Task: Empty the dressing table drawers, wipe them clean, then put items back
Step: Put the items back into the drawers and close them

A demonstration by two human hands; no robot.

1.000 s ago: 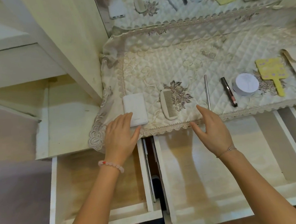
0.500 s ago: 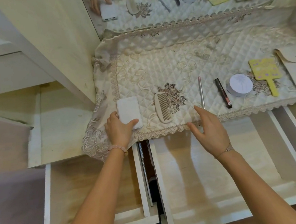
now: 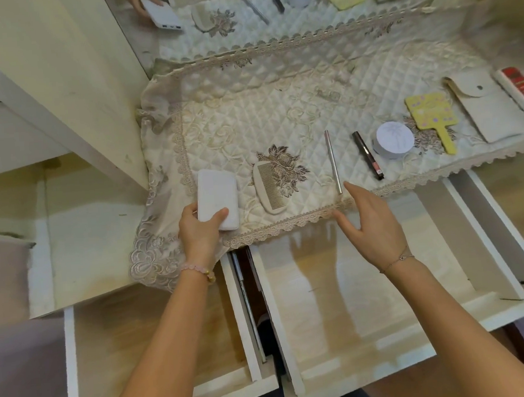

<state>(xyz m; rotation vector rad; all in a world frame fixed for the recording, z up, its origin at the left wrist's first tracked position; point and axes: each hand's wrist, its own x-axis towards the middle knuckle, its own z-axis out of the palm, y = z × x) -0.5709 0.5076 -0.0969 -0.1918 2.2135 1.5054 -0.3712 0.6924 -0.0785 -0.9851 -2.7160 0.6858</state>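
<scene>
Drawers (image 3: 339,301) stand open as left hand (image 3: 201,230) grips a power bank (image 3: 217,195); right hand (image 3: 377,230), spread and empty, hovers by a near-edge pen (image 3: 333,162) that a nudge could roll off.

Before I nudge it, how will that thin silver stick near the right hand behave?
The silver stick looks slim and round, so it probably rolls sideways when pushed, though the quilted cloth may slow it. It seems rigid and light. Its near end lies by the cloth's front edge, so it could drop into the open drawer.
</scene>
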